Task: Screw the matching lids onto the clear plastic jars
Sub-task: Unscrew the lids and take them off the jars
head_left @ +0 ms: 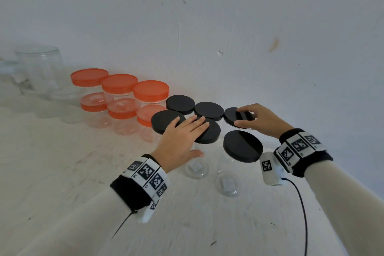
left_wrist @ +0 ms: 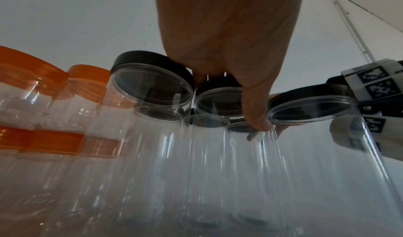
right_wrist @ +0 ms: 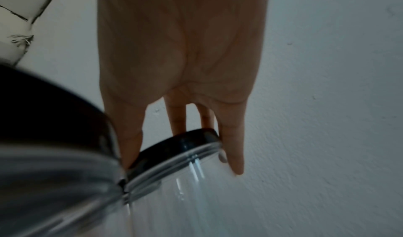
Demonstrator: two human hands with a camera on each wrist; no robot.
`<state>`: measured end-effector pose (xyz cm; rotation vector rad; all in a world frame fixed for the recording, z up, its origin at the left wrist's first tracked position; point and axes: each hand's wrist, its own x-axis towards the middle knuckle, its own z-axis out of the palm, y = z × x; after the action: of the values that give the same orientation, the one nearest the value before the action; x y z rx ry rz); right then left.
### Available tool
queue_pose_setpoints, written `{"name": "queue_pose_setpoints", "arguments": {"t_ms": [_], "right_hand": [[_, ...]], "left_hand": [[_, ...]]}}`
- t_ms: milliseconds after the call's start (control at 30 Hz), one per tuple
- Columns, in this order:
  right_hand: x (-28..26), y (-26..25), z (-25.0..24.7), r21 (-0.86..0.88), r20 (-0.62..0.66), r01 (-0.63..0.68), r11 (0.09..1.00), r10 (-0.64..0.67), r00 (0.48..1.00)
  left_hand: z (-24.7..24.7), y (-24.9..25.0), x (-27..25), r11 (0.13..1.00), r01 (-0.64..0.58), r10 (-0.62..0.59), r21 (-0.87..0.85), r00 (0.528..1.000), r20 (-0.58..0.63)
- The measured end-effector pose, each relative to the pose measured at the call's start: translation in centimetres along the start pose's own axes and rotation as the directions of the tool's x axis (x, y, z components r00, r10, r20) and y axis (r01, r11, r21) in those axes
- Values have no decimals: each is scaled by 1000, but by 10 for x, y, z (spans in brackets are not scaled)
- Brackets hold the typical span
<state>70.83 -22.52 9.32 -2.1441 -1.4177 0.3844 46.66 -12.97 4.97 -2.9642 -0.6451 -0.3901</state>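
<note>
Nearest stands a black-lidded clear jar (head_left: 242,149) on the white table (head_left: 62,183). Beyond it, the left hand (head_left: 182,139) lies flat, fingers straight, on another black lid (head_left: 208,132). Farther right, the right hand (head_left: 259,119) grips a jar's black lid (head_left: 231,114) by its rim. Orange-lidded jars (head_left: 119,87) stand behind.

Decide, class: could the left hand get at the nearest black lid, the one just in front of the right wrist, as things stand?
Probably yes. The left hand lies flat on a neighbouring black lid, and the nearest black lid sits uncovered beside it. The right hand grips a lid further back, clear of that path.
</note>
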Motion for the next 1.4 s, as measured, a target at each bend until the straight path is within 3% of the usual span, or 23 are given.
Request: {"name": "queue_pose_setpoints", "arguments": {"t_ms": [267,400,567,733,900,1033,1400], "right_hand": [[-20,-19,-4,-9,1,37,999,-37,999],[-49,-20,-5,7,-99,58,998,-57,993],[-90,-31,12,-18,51,105,994,-103,993],[-106,-28,28,-159,51,130,979,-123,991],[-109,-23,40,-202,-98,164,966,-186,978],[-108,-19,46,-216,-129,197,956,-228,965],[-102,-15,48,-215,-136,194,957,-226,964]], "left_hand": [[-1,-2,0,1000,-12,12,-9,1000,18],[-9,-8,-9,972,-77,42,-222,987,-158],[-8,-28,-30,877,-32,-137,-479,940,-313],[5,-40,-38,768,238,-430,-595,880,-204],[29,-53,-36,552,273,-476,-788,879,-29],[36,-52,-31,587,173,-453,-791,880,-143],[43,-58,-27,598,140,-427,-789,889,-166]]}}
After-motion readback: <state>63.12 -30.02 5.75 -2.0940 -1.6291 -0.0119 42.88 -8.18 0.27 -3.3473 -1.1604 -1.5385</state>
